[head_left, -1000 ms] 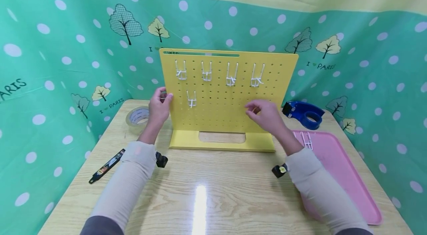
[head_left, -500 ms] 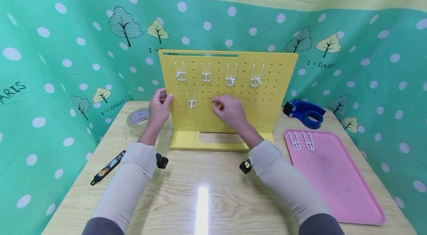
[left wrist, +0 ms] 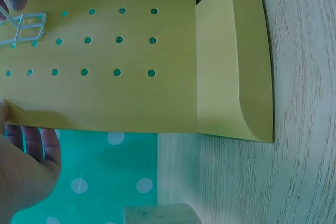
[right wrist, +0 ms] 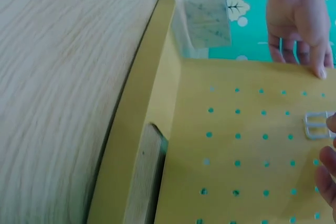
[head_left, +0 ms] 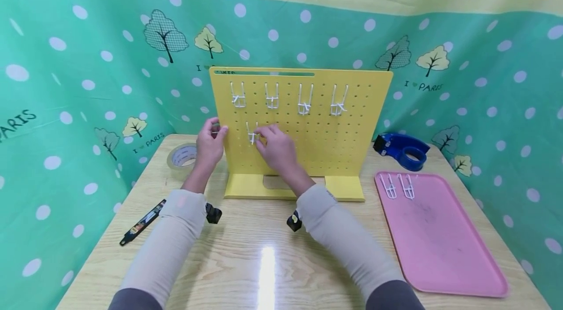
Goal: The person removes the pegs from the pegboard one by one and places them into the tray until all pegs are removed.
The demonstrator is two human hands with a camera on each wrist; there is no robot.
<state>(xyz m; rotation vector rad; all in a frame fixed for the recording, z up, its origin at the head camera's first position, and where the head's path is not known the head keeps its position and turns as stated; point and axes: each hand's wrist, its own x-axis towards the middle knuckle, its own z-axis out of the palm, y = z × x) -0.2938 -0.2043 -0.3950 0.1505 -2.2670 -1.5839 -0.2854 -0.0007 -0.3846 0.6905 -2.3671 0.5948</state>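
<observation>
A yellow pegboard [head_left: 308, 148] stands upright on its base, with white wire hooks in it. My left hand [head_left: 210, 143] grips its left edge, thumb on the front face and fingers behind; the left wrist view shows this hand [left wrist: 29, 166] at the board's edge too. Lower on the board is a single white wire hook [head_left: 252, 137]. My right hand [head_left: 279, 148] is at this hook's right side, pinching it with curled fingertips that partly cover it in the right wrist view. Above, a row of several hooks includes one at the upper left [head_left: 238, 99].
A pink tray [head_left: 440, 241] with two more wire hooks [head_left: 408, 187] lies at the right. Behind it sits a blue tape dispenser [head_left: 402, 151]. At the left are a roll of clear tape [head_left: 181, 154] and a black-handled cutter [head_left: 142, 222]. A dotted green cloth [head_left: 110, 55] hangs behind.
My right hand has moved left across the front of the pegboard to the lower hook. The left hand keeps its grip on the edge.
</observation>
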